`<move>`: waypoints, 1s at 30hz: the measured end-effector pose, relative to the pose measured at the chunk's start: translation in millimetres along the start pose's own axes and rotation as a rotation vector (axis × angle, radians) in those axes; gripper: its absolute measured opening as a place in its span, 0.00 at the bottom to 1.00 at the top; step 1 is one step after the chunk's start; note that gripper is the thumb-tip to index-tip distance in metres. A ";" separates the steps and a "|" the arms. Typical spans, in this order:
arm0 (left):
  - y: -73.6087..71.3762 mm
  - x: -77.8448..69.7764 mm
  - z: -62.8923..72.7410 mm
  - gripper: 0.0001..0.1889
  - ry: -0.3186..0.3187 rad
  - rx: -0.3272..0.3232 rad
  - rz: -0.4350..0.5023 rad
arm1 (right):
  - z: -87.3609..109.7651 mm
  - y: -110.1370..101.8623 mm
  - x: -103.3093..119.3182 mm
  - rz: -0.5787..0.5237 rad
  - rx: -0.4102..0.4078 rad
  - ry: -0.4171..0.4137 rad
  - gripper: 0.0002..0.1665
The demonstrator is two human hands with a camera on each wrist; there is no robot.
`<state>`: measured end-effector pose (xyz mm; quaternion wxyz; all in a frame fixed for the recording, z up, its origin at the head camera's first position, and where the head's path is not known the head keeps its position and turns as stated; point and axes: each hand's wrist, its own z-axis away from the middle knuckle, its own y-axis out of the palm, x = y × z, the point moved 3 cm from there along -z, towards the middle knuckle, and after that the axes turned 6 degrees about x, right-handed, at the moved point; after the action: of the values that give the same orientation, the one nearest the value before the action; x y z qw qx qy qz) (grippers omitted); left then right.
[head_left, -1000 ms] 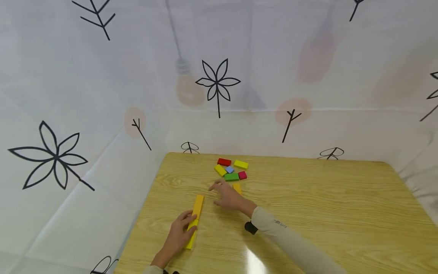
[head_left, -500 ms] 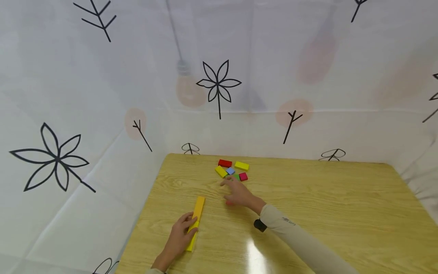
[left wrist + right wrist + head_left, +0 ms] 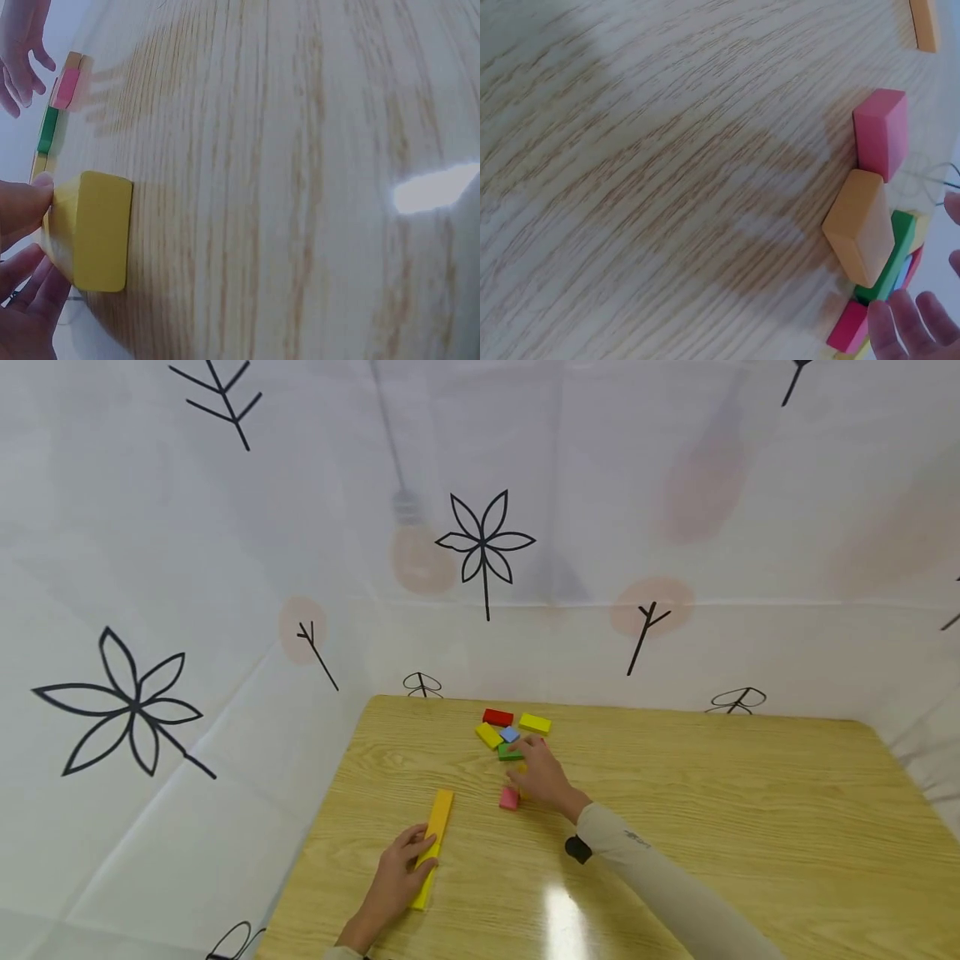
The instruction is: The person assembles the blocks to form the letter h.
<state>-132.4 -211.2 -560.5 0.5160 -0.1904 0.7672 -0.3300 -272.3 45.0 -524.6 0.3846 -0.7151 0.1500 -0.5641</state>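
My left hand (image 3: 393,872) pinches a long yellow block (image 3: 103,232) between thumb and fingers, near where its far end meets a long orange block (image 3: 441,810). The two lie in one line on the table. My right hand (image 3: 543,772) hovers over the loose blocks with its fingers loosely bent and nothing seen between them. Beside it lie a pink block (image 3: 509,798) and a shorter orange block (image 3: 859,225), partly hidden by the hand in the head view. A green block (image 3: 510,752) sits just beyond its fingertips, with a crimson block (image 3: 849,328) close by.
Farther back on the wooden table (image 3: 712,810) are a blue block (image 3: 510,734), a red block (image 3: 498,717) and two yellow blocks, one left (image 3: 489,735) and one right (image 3: 535,723). A white printed cloth (image 3: 570,652) stands behind the table's far edge.
My right hand has moved to the right, above the loose blocks, and the pink block now shows in front of it. My left hand has kept its hold on the yellow block.
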 end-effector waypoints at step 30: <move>-0.1 3.0 -0.6 0.19 0.020 -0.035 0.047 | -27.9 28.8 -9.5 0.093 -0.277 0.337 0.29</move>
<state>-134.1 -213.0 -562.3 0.5124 -0.1781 0.7824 -0.3060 -294.7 21.5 -549.9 0.2776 -0.6490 0.3209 -0.6315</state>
